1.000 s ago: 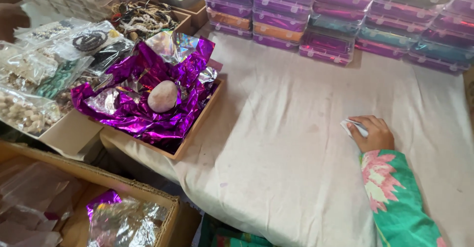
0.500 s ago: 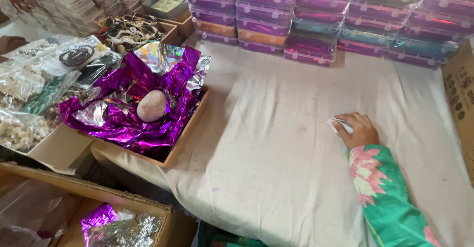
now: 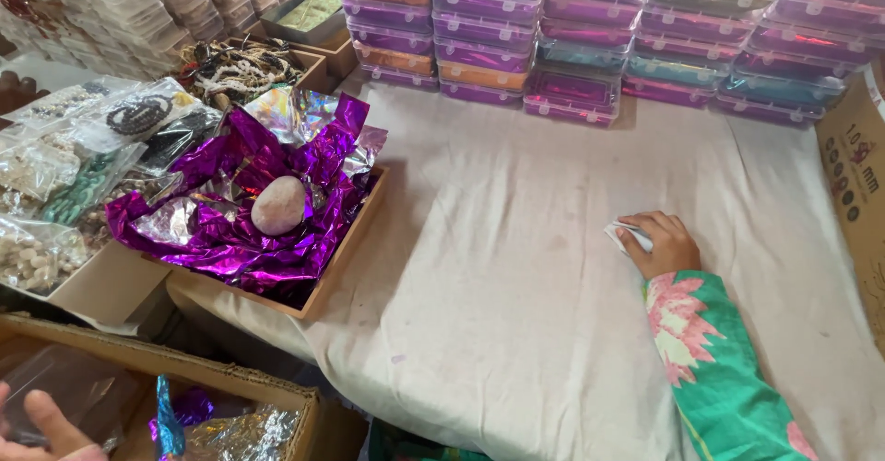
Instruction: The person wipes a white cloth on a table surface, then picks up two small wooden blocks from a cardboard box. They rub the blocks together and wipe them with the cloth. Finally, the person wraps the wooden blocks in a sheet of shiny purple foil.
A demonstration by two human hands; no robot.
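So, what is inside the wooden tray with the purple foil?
A pale rounded stone rests on crumpled purple foil that fills the wooden tray. The foil covers the tray floor, so anything underneath is hidden.

Stacked clear lidded boxes point(image 3: 590, 32), purple, teal and orange inside, line the white cloth's point(image 3: 516, 277) far edge. Printed brown carton point(image 3: 853, 175) at its right edge; clear bead bags point(image 3: 55, 166) left.

There is one pale pink oval stone point(image 3: 278, 206), lying on one crumpled sheet of purple foil point(image 3: 230, 240) inside one shallow brown cardboard tray point(image 3: 346, 249). One small white folded paper point(image 3: 627, 236) is visible. Two hands are seen: one right hand point(image 3: 659, 244) and one left hand point(image 3: 41, 429).
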